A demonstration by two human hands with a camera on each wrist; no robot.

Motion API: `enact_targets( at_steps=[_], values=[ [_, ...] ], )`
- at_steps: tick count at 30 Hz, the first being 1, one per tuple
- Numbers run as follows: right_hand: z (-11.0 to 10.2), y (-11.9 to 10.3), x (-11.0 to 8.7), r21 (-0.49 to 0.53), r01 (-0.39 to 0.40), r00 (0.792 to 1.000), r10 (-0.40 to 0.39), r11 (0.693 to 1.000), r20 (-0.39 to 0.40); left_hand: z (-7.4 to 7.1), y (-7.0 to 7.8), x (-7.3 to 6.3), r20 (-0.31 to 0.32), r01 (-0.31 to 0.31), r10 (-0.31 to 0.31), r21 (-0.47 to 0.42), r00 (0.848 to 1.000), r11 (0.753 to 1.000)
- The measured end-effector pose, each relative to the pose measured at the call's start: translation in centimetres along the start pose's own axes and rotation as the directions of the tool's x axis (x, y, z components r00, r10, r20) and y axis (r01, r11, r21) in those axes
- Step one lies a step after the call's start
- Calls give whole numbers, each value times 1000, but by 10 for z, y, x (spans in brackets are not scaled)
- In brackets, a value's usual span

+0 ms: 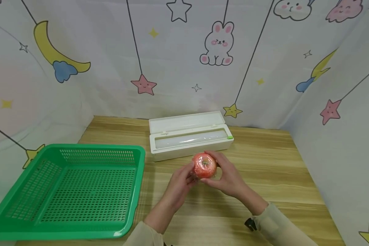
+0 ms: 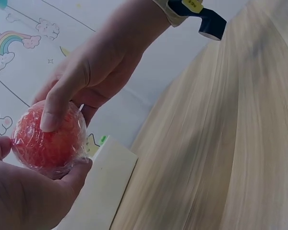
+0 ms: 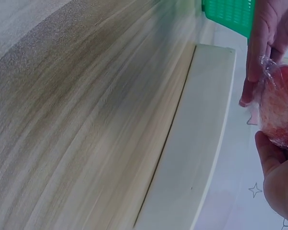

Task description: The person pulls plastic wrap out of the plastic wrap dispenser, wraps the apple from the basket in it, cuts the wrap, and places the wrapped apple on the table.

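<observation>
A red apple [image 1: 204,165] wrapped in clear plastic film is held up above the table between both hands, stem facing up. My left hand [image 1: 180,184] grips it from the left side, thumb near its top. From the right, my right hand [image 1: 228,176] holds it with thumb at the near side and fingers at the far side. In the left wrist view, crinkled film clings all over the apple [image 2: 50,136], and film bunches beneath it. Just behind the hands stands a white cling film box [image 1: 190,152], lid raised, with a roll of film [image 1: 191,139] inside.
On the left sits a green plastic basket [image 1: 138,191] with a perforated base and nothing in it. A wood-grain table [image 1: 264,164] lies under everything. White cloth walls [image 1: 178,61] printed with stars, moons and a rabbit enclose the table at the back and both sides.
</observation>
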State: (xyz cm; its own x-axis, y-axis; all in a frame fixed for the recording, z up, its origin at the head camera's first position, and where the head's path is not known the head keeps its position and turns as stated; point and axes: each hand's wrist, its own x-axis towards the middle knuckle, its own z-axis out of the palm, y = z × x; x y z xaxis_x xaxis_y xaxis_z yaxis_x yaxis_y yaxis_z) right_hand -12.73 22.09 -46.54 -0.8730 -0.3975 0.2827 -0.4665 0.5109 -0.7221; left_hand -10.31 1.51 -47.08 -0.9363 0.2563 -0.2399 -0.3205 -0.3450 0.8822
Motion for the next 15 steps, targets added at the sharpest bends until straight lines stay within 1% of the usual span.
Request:
enact_targets(
  at_steps=[6,11,15],
  values=[
    [4,0,-1,27,18,1000,-18,999,-6,0,-1,2,13,40,-39,-122,999,992],
    [5,0,-2,32,13,1000,-13,999,-9,-1,-1,4,28,73,-69,-172,997,982],
    [6,1,-3,35,-3,1000,3,999,-8,0,-1,5,21,95,-93,-216,995,972]
  ],
)
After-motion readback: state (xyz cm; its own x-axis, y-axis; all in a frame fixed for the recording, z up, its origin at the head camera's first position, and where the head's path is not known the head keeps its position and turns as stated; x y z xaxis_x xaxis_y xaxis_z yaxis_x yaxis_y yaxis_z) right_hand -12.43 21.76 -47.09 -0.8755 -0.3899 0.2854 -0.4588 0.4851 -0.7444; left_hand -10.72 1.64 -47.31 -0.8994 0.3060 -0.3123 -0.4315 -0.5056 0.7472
